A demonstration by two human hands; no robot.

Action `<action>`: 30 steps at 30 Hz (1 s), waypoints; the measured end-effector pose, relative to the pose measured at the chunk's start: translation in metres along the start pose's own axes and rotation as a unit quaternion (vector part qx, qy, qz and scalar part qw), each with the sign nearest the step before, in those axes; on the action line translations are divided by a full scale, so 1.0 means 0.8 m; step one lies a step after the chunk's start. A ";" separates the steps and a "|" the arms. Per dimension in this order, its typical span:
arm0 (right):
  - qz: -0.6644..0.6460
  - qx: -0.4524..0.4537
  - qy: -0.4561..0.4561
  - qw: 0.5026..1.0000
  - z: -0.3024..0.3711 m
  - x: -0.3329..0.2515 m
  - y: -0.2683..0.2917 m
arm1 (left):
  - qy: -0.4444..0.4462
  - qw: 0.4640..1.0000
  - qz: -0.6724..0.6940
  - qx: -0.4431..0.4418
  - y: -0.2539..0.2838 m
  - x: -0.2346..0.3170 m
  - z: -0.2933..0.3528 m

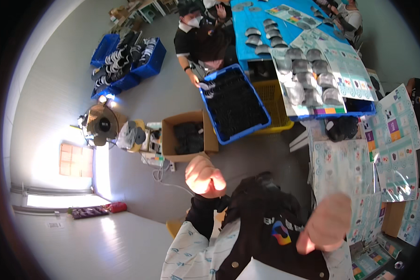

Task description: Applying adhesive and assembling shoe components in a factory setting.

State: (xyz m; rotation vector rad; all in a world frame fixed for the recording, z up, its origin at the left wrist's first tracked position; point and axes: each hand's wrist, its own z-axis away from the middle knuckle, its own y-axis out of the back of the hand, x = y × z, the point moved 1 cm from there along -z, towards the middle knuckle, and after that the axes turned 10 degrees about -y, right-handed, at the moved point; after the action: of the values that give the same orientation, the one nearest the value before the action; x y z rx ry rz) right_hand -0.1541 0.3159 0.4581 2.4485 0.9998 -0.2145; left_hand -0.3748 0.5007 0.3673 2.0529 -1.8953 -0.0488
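Note:
My left hand (pixel 204 177) is raised in front of my dark apron, between it and an open cardboard box (pixel 170 151). Its fingers are curled in and the thumb presses against them; nothing shows in the hand. On the other side, my right hand (pixel 329 224) is held up close to the camera, somewhat blurred. Its fingers are folded into a rounded fist, with the thumb at the lower left, and no object is visible in it. It hovers apart from the paper-covered table (pixel 338 161). The black apron (pixel 266 205) with a colourful emblem lies between both hands.
Ahead, a blue crate (pixel 261 112) holds dark pieces, and a seated person (pixel 200 42) reaches to it. Grey curved pieces (pixel 305 77) lie in rows on printed sheets. A yellow crate (pixel 270 98), a fan (pixel 100 123) and filled blue bins (pixel 151 56) stand around.

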 end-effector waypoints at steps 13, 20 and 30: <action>-0.171 -0.224 -0.041 0.959 0.039 0.000 -0.106 | 0.253 0.953 -0.132 -0.096 0.027 0.017 0.088; -0.175 -0.129 0.010 0.976 0.026 -0.011 -0.028 | 0.179 0.979 -0.071 -0.064 0.026 0.084 0.074; -0.162 -0.083 -0.056 0.982 0.032 0.005 -0.028 | 0.183 0.980 -0.065 -0.047 0.011 0.073 0.071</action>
State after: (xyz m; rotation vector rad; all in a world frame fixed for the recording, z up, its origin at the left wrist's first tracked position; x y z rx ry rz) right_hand -0.1659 0.3198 0.4259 2.0909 1.3066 -0.3562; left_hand -0.3913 0.4302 0.3280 1.9600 -1.5092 0.1905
